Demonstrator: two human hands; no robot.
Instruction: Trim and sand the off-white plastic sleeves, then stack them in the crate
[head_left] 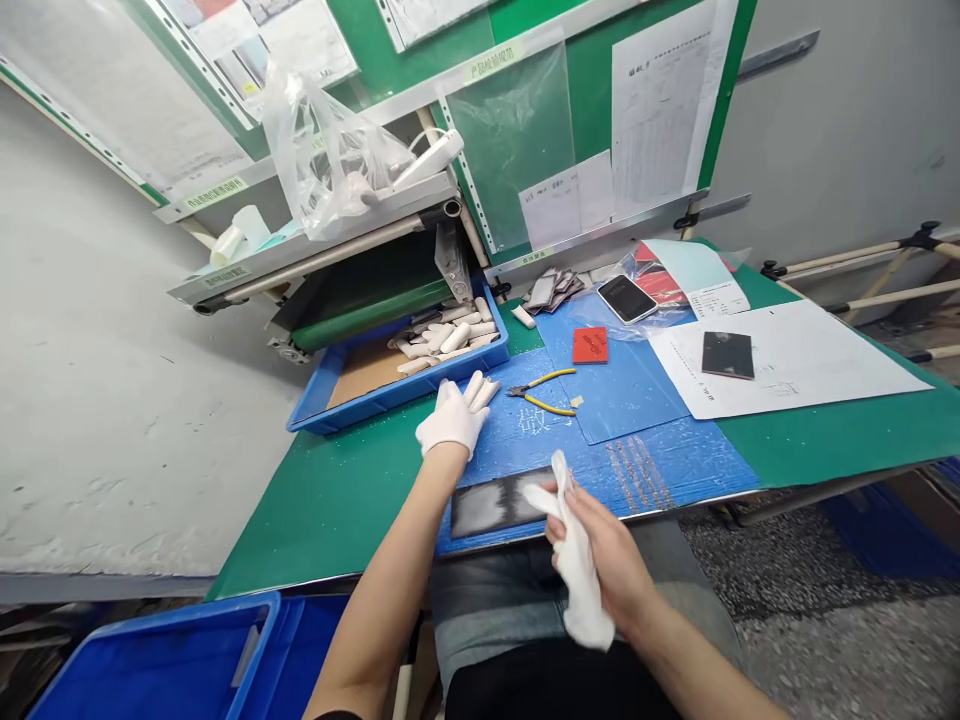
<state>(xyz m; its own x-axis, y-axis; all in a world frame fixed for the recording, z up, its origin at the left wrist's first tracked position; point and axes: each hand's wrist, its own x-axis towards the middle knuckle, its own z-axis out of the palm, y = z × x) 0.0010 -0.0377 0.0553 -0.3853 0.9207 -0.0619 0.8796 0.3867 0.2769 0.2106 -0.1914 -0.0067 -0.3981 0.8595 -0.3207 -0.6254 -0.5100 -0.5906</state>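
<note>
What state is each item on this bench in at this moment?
Left hand: white-gloved, open, fingers over the blue mat
Right hand: bare, gripping a white cloth
Dark panel: lying flat on the mat, surface smeared
Yellow-handled pliers: lying on the mat, handles spread
Blue tray: holding white rolls
Smartphone: face up, screen dark, on clear plastic

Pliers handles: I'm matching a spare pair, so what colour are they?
The pliers handles are yellow, shown best in the head view.
</note>
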